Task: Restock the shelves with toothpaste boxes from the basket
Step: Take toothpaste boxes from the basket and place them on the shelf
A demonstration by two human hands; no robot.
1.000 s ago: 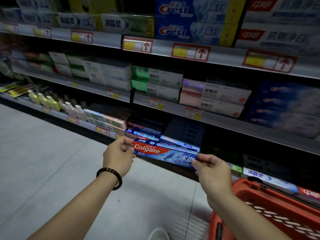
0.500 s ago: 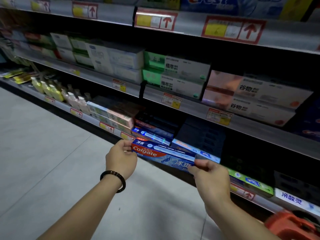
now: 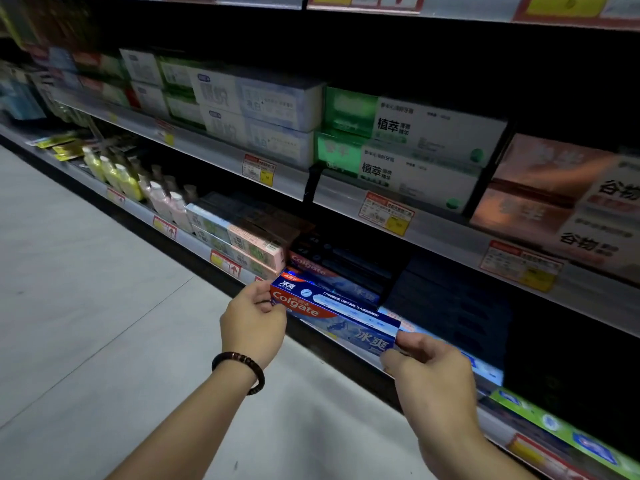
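Pinching Colgate box (image 3: pixel 332 311) by ends | L hand (image 3: pixel 252 323) left | R hand (image 3: pixel 429 372) right

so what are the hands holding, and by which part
One Colgate toothpaste box: the left hand pinches its left end, the right hand its right end.

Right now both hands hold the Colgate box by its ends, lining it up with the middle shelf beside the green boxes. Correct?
Wrong shelf. The head view shows the left hand and right hand holding the Colgate box by its ends at the bottom shelf, in front of the shelved Colgate boxes, below the green boxes.
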